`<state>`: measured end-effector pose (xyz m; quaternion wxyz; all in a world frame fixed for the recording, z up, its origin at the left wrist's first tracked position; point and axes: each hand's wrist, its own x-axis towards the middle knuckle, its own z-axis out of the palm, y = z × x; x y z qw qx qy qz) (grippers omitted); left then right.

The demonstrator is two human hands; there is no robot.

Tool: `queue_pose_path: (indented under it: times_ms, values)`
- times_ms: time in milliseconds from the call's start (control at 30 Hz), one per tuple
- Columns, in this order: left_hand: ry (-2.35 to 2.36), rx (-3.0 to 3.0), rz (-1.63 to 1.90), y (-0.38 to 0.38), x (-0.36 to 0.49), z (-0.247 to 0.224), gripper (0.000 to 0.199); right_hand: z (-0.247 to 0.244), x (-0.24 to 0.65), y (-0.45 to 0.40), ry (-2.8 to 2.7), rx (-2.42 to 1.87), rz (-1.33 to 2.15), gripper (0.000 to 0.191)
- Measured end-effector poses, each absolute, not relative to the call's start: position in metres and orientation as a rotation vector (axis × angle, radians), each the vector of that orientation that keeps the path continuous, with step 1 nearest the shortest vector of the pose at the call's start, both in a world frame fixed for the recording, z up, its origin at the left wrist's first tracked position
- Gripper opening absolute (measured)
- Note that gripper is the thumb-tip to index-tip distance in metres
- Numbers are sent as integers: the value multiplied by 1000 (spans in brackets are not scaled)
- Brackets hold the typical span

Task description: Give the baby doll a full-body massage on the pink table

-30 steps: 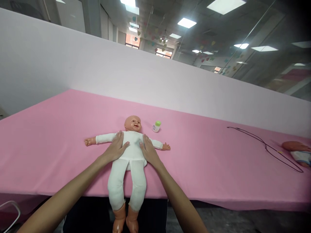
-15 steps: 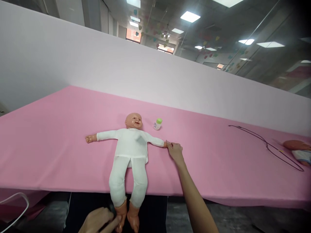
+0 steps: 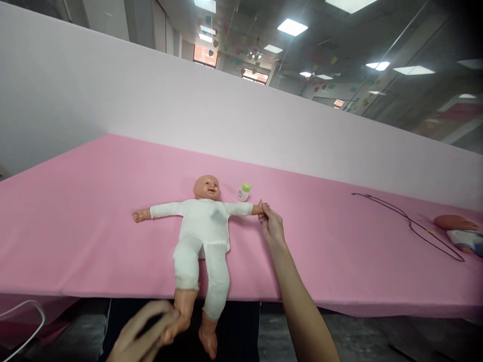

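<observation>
A baby doll point(image 3: 206, 221) in a white top and white trousers lies on its back, its head toward the wall and its lower legs past the table's front edge. My right hand point(image 3: 272, 223) has its fingers closed round the doll's hand at the right side, slightly raised. Down at the front, my left hand point(image 3: 145, 332) grips the doll's foot point(image 3: 177, 322) on the left, and that leg is bent and lifted. The doll's other foot point(image 3: 208, 338) hangs free. Its other arm lies stretched out to the left, touched by neither hand.
A small bottle with a green cap point(image 3: 244, 192) stands beside the doll's head on the pink tablecloth point(image 3: 320, 241). Farther right lie a thin dark cord point(image 3: 409, 218) and another doll point(image 3: 458, 229). A white partition point(image 3: 226, 110) rises behind; a white cable point(image 3: 35, 311) hangs at lower left.
The doll's left-side leg has bent and its foot has moved up and left with my left hand. My right hand has raised the doll's hand a little.
</observation>
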<state>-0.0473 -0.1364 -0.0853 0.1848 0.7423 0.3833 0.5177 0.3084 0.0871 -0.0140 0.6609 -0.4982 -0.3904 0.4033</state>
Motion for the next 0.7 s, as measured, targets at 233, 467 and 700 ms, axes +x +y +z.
queue_pose_path:
  times_ms: [233,467,700]
  values:
    - [1223,1514,1414,-2,-29,-34,43,-3,223,73,-1495,-1218,978,36]
    - [1222,1483,1350,-2,-41,-46,44,-6,255,124,-1277,-1243,948,42]
    - [1201,1778,1268,-125,-83,-82,27,-35,313,158,-746,-1393,903,37]
